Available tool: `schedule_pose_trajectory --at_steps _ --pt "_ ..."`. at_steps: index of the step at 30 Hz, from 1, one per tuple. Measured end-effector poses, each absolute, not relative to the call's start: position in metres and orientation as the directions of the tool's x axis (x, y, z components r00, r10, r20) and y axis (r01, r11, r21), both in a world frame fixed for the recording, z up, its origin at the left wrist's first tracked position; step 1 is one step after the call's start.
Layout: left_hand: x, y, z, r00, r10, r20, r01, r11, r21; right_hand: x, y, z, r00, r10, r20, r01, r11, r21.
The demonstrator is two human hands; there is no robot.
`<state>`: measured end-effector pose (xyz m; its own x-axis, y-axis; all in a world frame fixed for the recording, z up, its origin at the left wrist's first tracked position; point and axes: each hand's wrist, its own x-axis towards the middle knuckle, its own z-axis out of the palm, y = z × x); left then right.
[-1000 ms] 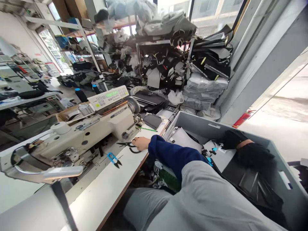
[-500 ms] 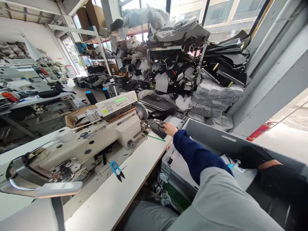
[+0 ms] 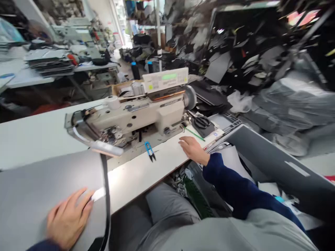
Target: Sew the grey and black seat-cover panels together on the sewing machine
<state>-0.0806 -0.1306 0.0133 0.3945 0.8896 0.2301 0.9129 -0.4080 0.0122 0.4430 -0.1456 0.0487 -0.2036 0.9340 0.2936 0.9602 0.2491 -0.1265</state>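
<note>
My left hand (image 3: 69, 218) lies spread on a grey fabric panel (image 3: 49, 174) with a black edge strip, at the lower left. Over the white table's front part (image 3: 131, 184) is my right hand (image 3: 192, 148), its fingers a little bent and apart, with nothing seen in them. Blue thread snips (image 3: 150, 151) lie between my hands, in front of the sewing machine (image 3: 146, 115). Black-handled scissors (image 3: 201, 122) rest on a dark piece behind my right hand, near a green stick (image 3: 194, 133).
A grey plastic crate (image 3: 272, 157) with light pieces in it stands right of the table. Dark panels (image 3: 209, 96) are stacked behind the machine. Shelves with piled material and plastic-wrapped bundles (image 3: 298, 104) fill the back right.
The view has swung left. My right hand has come back from the scissors, which now lie free, to the table's front part. My left hand and more of the grey panel have come into view.
</note>
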Motion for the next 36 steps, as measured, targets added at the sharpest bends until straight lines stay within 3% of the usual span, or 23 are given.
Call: schedule_pose_trajectory --at_steps 2,4,11,17,19,21,25,31,36 --pt "-0.075 -0.130 0.020 0.403 0.890 0.215 0.915 -0.396 -0.077 0.398 -0.154 0.039 -0.396 0.854 0.336 0.880 0.458 -0.125" --pt "-0.073 -0.130 0.027 0.428 0.885 0.185 0.903 -0.412 -0.119 0.358 -0.153 0.030 -0.472 0.813 0.341 0.830 0.540 -0.139" --pt "-0.074 -0.135 0.032 0.458 0.860 0.223 0.889 -0.441 -0.127 0.300 -0.096 0.040 -0.382 0.898 0.217 0.887 0.422 -0.188" --pt "-0.073 -0.132 0.026 0.464 0.849 0.254 0.886 -0.450 -0.114 0.272 -0.089 0.133 -0.447 0.716 0.537 0.788 0.599 -0.142" --pt "-0.073 -0.132 0.027 0.458 0.849 0.264 0.888 -0.446 -0.107 0.251 -0.087 0.160 -0.454 0.730 0.511 0.809 0.578 -0.106" --pt "-0.072 -0.132 0.028 0.452 0.849 0.272 0.891 -0.443 -0.097 0.231 -0.081 0.174 -0.484 0.784 0.389 0.834 0.548 -0.066" --pt "-0.071 -0.134 0.029 0.440 0.858 0.263 0.896 -0.438 -0.072 0.212 -0.065 0.172 -0.518 0.827 0.218 0.849 0.528 0.013" --pt "-0.071 -0.133 0.028 0.418 0.871 0.259 0.904 -0.427 -0.022 0.222 -0.060 0.165 -0.465 0.810 0.357 0.884 0.447 0.136" --pt "-0.072 -0.133 0.027 0.406 0.874 0.268 0.905 -0.424 0.011 0.224 -0.055 0.166 -0.530 0.750 0.394 0.848 0.475 0.237"
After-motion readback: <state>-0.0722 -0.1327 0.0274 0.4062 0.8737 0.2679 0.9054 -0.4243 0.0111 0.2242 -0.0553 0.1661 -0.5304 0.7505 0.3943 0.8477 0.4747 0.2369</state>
